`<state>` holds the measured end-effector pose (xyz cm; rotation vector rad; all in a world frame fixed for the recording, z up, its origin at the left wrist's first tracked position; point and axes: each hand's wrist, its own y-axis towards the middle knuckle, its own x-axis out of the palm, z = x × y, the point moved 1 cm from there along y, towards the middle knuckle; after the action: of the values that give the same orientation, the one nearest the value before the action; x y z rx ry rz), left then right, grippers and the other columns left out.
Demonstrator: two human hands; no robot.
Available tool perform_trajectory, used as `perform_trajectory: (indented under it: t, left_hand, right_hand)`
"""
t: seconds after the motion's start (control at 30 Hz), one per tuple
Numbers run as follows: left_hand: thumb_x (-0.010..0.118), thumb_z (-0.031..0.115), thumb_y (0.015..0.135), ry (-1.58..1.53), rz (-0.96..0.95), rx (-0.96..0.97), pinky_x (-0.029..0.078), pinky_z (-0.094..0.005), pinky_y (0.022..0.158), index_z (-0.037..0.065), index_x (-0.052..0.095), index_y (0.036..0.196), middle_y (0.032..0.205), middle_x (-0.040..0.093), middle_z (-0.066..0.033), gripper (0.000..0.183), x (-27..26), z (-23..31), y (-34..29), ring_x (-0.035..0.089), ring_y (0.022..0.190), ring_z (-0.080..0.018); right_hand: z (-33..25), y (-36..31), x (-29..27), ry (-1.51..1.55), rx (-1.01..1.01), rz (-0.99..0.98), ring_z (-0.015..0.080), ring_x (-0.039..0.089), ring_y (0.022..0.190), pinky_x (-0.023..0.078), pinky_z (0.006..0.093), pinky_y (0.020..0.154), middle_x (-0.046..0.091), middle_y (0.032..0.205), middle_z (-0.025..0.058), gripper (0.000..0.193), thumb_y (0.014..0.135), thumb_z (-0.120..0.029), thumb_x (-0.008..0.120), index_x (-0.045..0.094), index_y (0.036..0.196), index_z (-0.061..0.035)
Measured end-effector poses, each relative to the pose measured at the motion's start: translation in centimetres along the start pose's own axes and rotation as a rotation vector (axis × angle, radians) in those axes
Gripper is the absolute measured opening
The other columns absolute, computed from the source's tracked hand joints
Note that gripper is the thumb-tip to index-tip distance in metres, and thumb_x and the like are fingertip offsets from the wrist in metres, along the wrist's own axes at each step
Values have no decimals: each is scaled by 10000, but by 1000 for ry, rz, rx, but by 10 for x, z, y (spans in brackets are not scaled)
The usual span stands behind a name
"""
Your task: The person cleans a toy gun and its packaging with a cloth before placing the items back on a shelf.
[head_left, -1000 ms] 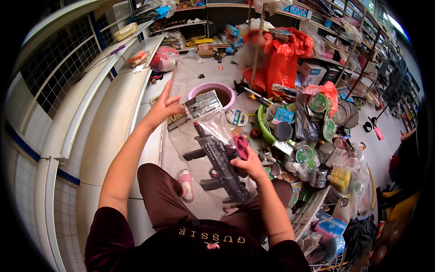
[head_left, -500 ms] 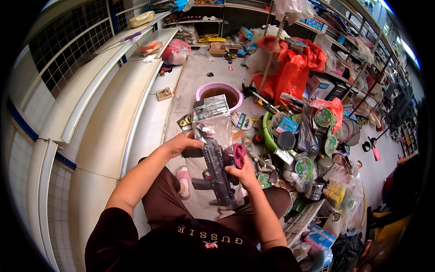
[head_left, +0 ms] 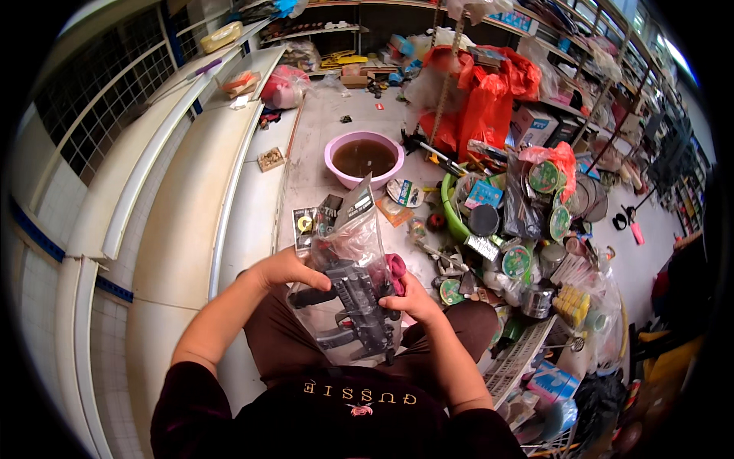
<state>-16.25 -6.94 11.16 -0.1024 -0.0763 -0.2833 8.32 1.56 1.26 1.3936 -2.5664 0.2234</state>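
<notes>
A black toy gun [head_left: 353, 300] lies inside a clear plastic bag [head_left: 365, 243] with a printed card header, held above my lap. My left hand [head_left: 289, 274] grips the bag's left side, its thumb across the front near the gun. On the opposite side my right hand [head_left: 413, 298] pinches the bag's edge with its thumb on the front. That same hand also has a crumpled magenta cloth [head_left: 395, 269] tucked in it. Both hands' fingers behind the bag are hidden. Just past the bag, a black printed card [head_left: 304, 223] lies on the floor.
Beyond the bag stands a pink basin [head_left: 345, 181] of brownish water. A green tub [head_left: 451, 206] and heaped goods spread along the right. Red plastic bags [head_left: 485, 107] hang farther back. Pale shelves [head_left: 180, 222] line the left, with a small box [head_left: 271, 159] on the lowest.
The bagged toy gun has come lower and closer to my lap, its header end tilting and folding. Both hands moved down with it, and more of the basin shows.
</notes>
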Motion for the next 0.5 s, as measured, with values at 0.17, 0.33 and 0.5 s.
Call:
perform_trajectory:
  t: [0.17, 0.33, 0.5]
  left_hand:
    - [622, 72, 813, -231, 223, 113, 462, -312, 892, -9, 544, 1180, 1108, 607, -81, 384, 4, -8, 19, 583, 997, -181]
    - [609, 45, 823, -342, 162, 10, 451, -333, 936, -21, 529, 1196, 1146, 597, -115, 388, 7, -13, 27, 584, 1027, -210]
    - [610, 59, 840, -351, 155, -91, 438, -338, 956, -22, 458, 1268, 1181, 573, -125, 462, 13, -11, 27, 562, 1066, -214]
  right_hand:
    - [-8, 8, 4, -91, -37, -71, 153, 467, 1138, 348, 290, 991, 501, 1244, 69, 756, 701, -77, 690, 336, 1365, -4]
    - [-6, 3, 5, -84, -12, -4, 143, 486, 1102, 368, 287, 970, 518, 1215, 61, 709, 711, -69, 677, 369, 1347, -13]
    - [-1, 5, 3, -51, -32, -16, 131, 496, 1070, 385, 284, 948, 531, 1180, 51, 667, 719, -50, 676, 397, 1324, -16]
